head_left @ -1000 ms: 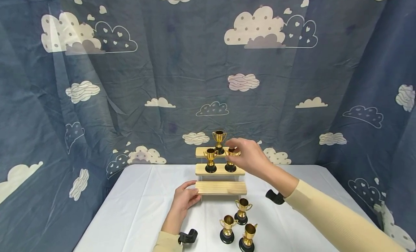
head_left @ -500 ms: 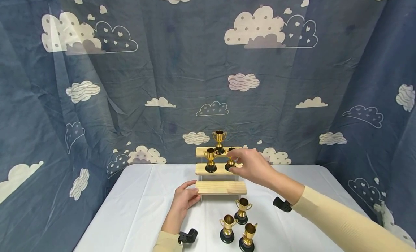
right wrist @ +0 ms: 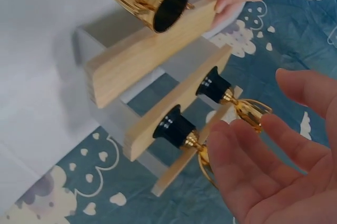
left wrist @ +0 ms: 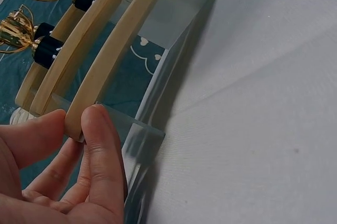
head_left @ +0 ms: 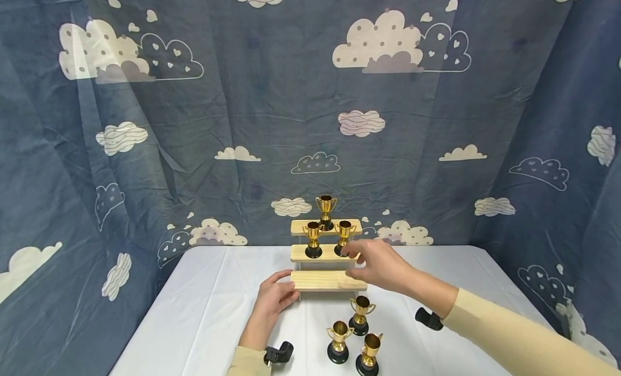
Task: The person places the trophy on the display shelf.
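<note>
A three-step wooden display stand (head_left: 320, 279) with clear side panels stands on the table. My left hand (head_left: 271, 300) pinches the left end of its lowest board, thumb on one face and fingers on the other in the left wrist view. One small gold trophy cup (head_left: 326, 204) with a black base stands on the top board. Two more, a left trophy (head_left: 313, 233) and a right trophy (head_left: 344, 230), stand upright on the middle board. My right hand (head_left: 380, 263) is just in front of the right trophy, thumb and fingers spread, holding nothing. Its fingertips overlap that trophy's base.
Three more gold trophies stand on the white tablecloth (head_left: 218, 311) in front of the stand: a far one (head_left: 361, 311), a left one (head_left: 338, 341) and a near one (head_left: 370, 354). A blue cloud-print curtain (head_left: 271, 117) hangs close behind the stand.
My right hand has come away from the top of the right trophy, moving down and toward me; the cup is fully uncovered. My left hand keeps its hold on the lowest board.
</note>
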The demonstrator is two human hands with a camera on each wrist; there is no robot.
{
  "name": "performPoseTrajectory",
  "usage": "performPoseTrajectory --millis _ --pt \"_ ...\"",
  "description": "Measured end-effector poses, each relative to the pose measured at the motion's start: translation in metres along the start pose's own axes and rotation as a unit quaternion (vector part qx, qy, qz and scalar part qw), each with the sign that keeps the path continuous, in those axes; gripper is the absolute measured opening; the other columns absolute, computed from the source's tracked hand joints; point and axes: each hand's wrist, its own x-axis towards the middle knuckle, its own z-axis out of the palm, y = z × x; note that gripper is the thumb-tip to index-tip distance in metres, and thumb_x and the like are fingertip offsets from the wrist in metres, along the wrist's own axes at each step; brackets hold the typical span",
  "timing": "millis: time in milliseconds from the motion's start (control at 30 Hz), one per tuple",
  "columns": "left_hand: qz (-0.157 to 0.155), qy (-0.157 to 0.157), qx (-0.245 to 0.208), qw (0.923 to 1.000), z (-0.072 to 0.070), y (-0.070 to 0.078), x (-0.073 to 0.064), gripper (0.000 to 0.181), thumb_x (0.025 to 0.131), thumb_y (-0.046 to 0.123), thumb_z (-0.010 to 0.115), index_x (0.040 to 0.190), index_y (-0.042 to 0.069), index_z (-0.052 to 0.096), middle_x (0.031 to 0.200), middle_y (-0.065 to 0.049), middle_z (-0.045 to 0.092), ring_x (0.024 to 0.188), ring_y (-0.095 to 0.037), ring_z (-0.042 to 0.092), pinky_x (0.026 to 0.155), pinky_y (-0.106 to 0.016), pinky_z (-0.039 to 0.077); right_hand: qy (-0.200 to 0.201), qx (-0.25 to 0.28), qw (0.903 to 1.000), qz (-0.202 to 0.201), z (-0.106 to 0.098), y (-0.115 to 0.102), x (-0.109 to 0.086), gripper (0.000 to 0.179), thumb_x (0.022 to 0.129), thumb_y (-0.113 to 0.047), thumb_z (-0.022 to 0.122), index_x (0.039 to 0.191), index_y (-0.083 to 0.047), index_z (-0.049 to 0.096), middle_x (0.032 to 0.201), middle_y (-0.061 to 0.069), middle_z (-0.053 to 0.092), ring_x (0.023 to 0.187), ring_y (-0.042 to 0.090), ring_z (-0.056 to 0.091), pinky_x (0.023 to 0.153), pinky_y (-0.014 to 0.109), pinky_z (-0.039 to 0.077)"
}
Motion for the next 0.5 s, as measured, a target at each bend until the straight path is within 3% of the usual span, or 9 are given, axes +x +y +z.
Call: performPoseTrajectory --millis 233,500 --pt "0.002 -0.01 -0.002 0.9999 0.0 0.003 -0.001 0.053 0.089 -0.003 0.069 0.14 -0.001 0.054 0.093 -0.015 0.068 0.074 -0.018 0.07 0.073 -0.03 0.061 -0.022 -0.002 0.9996 0.018 0.005 0.0 -0.004 0.035 0.082 -0.024 0.083 0.115 -0.021 0.072 0.104 -0.011 0.069 0.086 0.008 0.064 0.07 0.026 0.054" --pt "0.001 -0.008 -0.001 1.0 0.0 0.003 -0.002 0.053 0.089 -0.003 0.069 0.14 -0.001 0.054 0.097 -0.016 0.067 0.074 -0.017 0.069 0.073 -0.03 0.061 -0.044 0.008 0.9989 0.016 0.012 0.002 -0.013 0.036 0.079 -0.021 0.085 0.113 -0.018 0.073 0.099 -0.01 0.069 0.085 0.01 0.064 0.069 0.027 0.054"
